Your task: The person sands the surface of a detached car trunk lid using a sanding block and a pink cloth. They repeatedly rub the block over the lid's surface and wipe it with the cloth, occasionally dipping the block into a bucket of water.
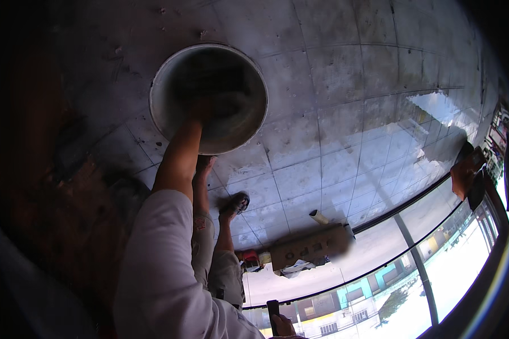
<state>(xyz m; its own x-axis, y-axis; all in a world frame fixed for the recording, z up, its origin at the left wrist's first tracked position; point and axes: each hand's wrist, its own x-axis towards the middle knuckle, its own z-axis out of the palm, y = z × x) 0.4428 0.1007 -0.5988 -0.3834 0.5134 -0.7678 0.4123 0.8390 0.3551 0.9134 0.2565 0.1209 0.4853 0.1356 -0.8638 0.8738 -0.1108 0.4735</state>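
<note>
A round, pale-rimmed bucket (258, 133) stands on the tiled floor ahead of my feet. My left arm, in a white sleeve, reaches down into it. Deep shadow inside swallows most of my left hand (208, 107), so its fingers do not show. Near that hand lies a dark shape (234, 79) too dim to make out. Low in the picture, right of my legs, my right hand (284, 326) is closed around a black, flat, phone-shaped object (273, 314).
My sandalled foot (236, 203) stands right of the bucket's near side. A long cardboard box (311, 247), a small tube-like thing (318, 217) and a red container (249, 257) lie by the glass front. A brown object (467, 173) is far right. Bright reflections (435, 106) mark the floor.
</note>
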